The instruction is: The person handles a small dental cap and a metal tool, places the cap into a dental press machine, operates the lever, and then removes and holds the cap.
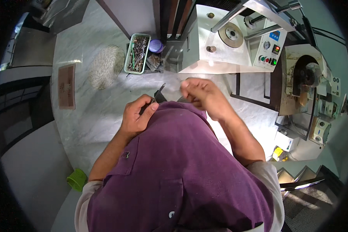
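Note:
My left hand point(138, 115) is closed in front of the purple apron, thumb and forefinger pinching a thin dark metal tool point(161, 89). The tool's narrow end points up and away from me; its exact kind is too small to tell. To the right, my right hand point(205, 96) hovers apart from it with fingers curled in. Whatever the right fingers hold, if anything, is hidden. Beyond both hands stands a white machine point(205, 65) with a round metal plate point(231, 34) on top and a panel of buttons and displays point(268, 48).
A pale green tray point(126, 65) of small metal tools sits beyond my left hand, beside a purple round container point(156, 46). A woven round mat point(106, 67) and a brown mat point(67, 86) lie left. A green basket point(77, 179) is lower left; another machine point(292, 79) stands right.

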`<action>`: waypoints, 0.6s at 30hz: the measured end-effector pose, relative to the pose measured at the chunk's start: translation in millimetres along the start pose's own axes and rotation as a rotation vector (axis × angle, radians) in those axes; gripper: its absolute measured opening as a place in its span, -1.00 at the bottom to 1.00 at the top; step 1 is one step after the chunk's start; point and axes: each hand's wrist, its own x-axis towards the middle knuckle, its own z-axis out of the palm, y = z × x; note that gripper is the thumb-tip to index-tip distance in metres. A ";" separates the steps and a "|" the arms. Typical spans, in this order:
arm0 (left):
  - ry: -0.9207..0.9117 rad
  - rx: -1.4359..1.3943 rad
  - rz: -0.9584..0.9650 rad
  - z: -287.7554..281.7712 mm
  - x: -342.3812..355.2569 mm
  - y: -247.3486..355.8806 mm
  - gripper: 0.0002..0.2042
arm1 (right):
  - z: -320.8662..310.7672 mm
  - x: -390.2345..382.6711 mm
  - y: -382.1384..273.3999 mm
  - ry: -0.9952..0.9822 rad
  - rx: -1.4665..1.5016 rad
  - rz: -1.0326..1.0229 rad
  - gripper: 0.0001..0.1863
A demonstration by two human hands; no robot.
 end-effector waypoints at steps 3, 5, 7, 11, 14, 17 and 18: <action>-0.029 -0.105 -0.108 1.9 0.7 0.1 -0.74 | 15.2 -0.8 2.7 -0.112 -0.014 -0.071 -0.63; -0.047 -0.119 -0.120 0.7 2.0 0.7 -0.73 | 18.2 -0.1 0.0 -0.126 -0.021 -0.031 -0.61; -0.048 -0.126 -0.118 2.0 2.4 -2.4 -0.72 | 18.4 3.1 2.8 -0.093 -0.021 -0.003 -0.61; -0.048 -0.155 -0.145 2.8 4.5 -5.9 -0.70 | 17.4 9.4 14.4 -0.010 -0.072 -0.016 -0.63; -0.045 -0.210 -0.177 3.7 6.9 -9.9 -0.69 | 22.2 18.4 21.7 0.021 -0.001 -0.088 -0.66; -0.077 -0.160 -0.090 1.0 4.9 -9.3 -0.68 | 11.3 31.6 25.6 0.425 0.365 -0.124 -0.79; -0.074 -0.162 -0.088 2.3 4.7 -9.3 -0.68 | -12.1 40.1 31.1 0.390 0.420 -0.180 -0.79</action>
